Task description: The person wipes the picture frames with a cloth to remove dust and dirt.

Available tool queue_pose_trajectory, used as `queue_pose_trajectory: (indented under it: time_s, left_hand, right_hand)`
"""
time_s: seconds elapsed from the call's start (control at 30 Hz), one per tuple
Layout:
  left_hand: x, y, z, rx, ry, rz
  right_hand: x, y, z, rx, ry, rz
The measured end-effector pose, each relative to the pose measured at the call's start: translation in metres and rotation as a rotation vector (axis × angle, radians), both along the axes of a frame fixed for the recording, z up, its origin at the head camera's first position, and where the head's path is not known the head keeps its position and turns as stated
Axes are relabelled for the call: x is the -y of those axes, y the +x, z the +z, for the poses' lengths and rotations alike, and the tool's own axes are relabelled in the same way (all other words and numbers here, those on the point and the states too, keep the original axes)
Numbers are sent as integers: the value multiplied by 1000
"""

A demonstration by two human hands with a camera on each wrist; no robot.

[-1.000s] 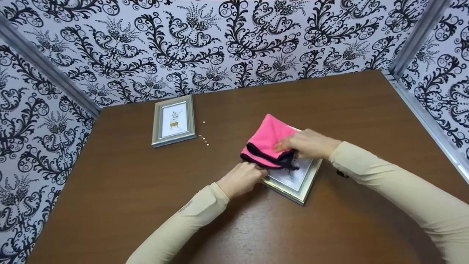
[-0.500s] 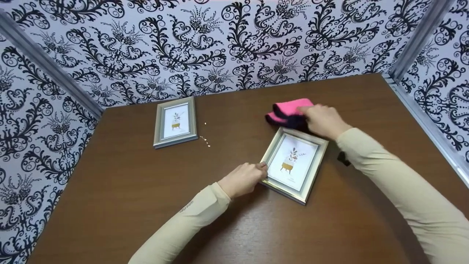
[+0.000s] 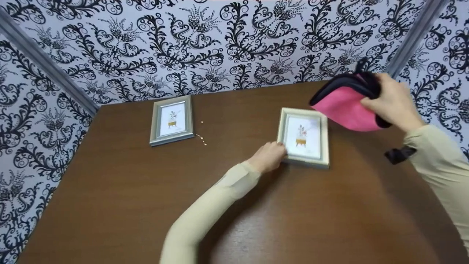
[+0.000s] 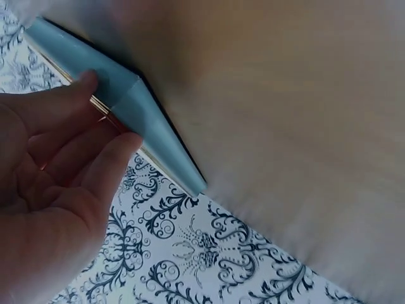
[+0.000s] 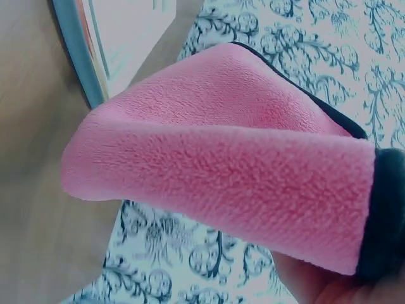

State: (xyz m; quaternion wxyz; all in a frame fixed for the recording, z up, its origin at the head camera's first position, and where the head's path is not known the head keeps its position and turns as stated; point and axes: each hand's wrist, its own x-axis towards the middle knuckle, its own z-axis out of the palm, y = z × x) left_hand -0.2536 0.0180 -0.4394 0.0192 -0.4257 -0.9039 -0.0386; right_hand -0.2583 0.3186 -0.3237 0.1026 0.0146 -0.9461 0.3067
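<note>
On the brown table, a silver-gold picture frame [image 3: 304,135] shows a plant in a yellow pot. My left hand [image 3: 268,157] pinches its near left corner; the left wrist view has thumb and finger on the frame's side edges [image 4: 155,130]. Held in my right hand [image 3: 395,101] is a pink cloth [image 3: 346,110] with black edging, raised above the table to the right of the frame. In the right wrist view the folded fluffy cloth [image 5: 221,164] hides most of that hand.
A second, similar picture frame [image 3: 171,121] lies at the back left. Several small pale bits [image 3: 202,139] are scattered beside it. Black-and-white patterned walls [image 3: 190,44] border the table [image 3: 139,205] at the back and sides.
The right hand has wiped the cloth off the frame, then lifted it up and rightward. The left hand has shifted the frame away from me and turned it straighter.
</note>
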Motion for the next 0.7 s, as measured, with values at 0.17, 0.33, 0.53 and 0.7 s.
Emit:
queue_pose_trajectory:
  time_s: [0.17,0.33,0.53,0.7]
  left_hand:
    - [-45,-35,0,64,-27,93]
    - [-78,-64,0,114,-19,199]
    - [-86,-90,-4,228,56,214]
    - [-69,-94,6,246,90,95]
  right_hand:
    - [-13,8,-3,-25,14,-37]
    - [-17,12,-9,-27,8,-56]
    - [-14,15,-21,-108,-1,-38]
    - [-12,13,-27,-158,2,-33]
